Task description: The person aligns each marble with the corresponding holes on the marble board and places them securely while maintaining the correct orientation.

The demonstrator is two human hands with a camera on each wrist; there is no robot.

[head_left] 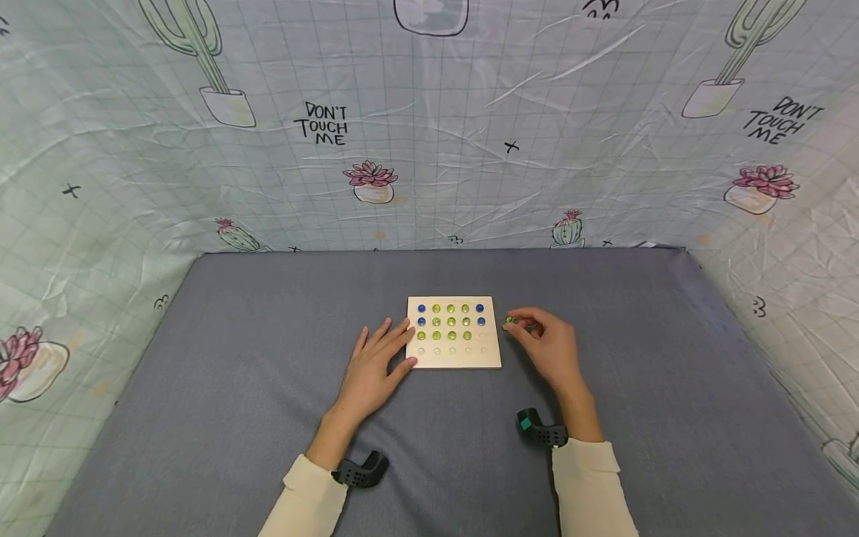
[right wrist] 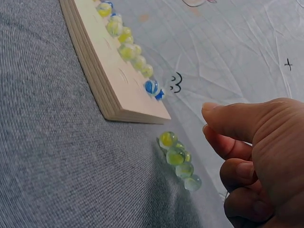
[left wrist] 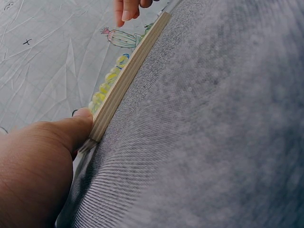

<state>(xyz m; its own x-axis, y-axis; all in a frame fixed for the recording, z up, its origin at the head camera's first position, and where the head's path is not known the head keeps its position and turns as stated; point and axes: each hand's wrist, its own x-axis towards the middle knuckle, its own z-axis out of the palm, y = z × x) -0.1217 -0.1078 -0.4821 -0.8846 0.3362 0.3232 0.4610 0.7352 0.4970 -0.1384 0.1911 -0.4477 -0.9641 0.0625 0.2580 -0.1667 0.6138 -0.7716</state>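
Note:
A pale wooden board with rows of round hollows lies on the grey cloth. Blue marbles sit at the ends of its two far rows, with yellow-green marbles between them and along most of the third row. The nearest row shows bare hollows. My left hand rests at the board's left side, fingers extended and thumb touching the near corner. Right of the board, my right hand hovers by several loose yellow-green marbles. A small gap parts its thumb and forefinger, and nothing shows between them.
A grey cloth covers the tabletop. Printed curtain fabric hangs behind it and at both sides. A black wrist device is on the left wrist, and another black device is on the right.

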